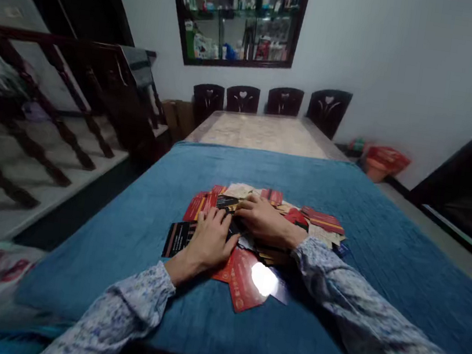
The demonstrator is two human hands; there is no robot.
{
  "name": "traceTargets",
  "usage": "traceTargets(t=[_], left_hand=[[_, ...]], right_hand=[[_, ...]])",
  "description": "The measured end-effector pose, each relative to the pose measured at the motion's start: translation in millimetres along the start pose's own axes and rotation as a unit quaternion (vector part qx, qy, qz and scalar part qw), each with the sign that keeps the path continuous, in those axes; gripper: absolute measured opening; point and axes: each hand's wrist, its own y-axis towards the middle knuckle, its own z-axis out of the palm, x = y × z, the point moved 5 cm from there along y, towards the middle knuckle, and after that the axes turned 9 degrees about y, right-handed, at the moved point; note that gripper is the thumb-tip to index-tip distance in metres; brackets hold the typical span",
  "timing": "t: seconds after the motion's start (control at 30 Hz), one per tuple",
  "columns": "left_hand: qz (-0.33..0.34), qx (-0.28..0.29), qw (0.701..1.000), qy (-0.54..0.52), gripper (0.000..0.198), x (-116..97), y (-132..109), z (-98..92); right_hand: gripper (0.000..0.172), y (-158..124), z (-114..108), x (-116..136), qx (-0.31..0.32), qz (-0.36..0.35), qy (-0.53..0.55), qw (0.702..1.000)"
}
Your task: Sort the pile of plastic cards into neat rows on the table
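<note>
A heap of cards and paper slips, many of them red, black or cream, lies on a blue cloth. My left hand rests palm down on the heap's left part, its fingers apart. Beside it a black card with stripes sticks out. My right hand lies over the middle, its fingers pointing left and slightly bent; what is under them is hidden. Toward me, a red card carries a bright glare spot. A red card with a yellow stripe is at the heap's right.
Past the cloth, the pale tabletop shows, with dark chairs along its far side. A wooden railing runs at the left. On the floor at right stands a red bag-topped bin. Glass shelves are set in the wall.
</note>
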Motion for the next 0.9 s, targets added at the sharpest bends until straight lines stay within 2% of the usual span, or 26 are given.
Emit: traceTargets(t=[0.23,0.43,0.57,0.7,0.9], left_hand=[[0.064,-0.045,0.995,-0.064,0.038,-3,-3,7.8],[0.126,-0.148,0.971,-0.138,0.024,-4,-10,4.5],[0.155,-0.231,0.947,-0.159,0.024,-3,-16,-3.9],[0.159,-0.295,0.926,-0.173,0.022,4,-21,-15.0],[0.105,-0.324,0.910,-0.234,0.022,26,-17,-23.2]], right_hand=[[0.025,-7,4,-10,-0.034,-0.008,0.032,0.999],[0.030,-8,4,-14,-0.046,-0.007,0.057,0.997],[0.035,-9,4,-15,-0.045,-0.026,0.078,0.996],[0.037,-10,2,-13,-0.063,-0.041,0.095,0.993],[0.019,-7,-1,-6,-0.111,-0.045,0.117,0.986]])
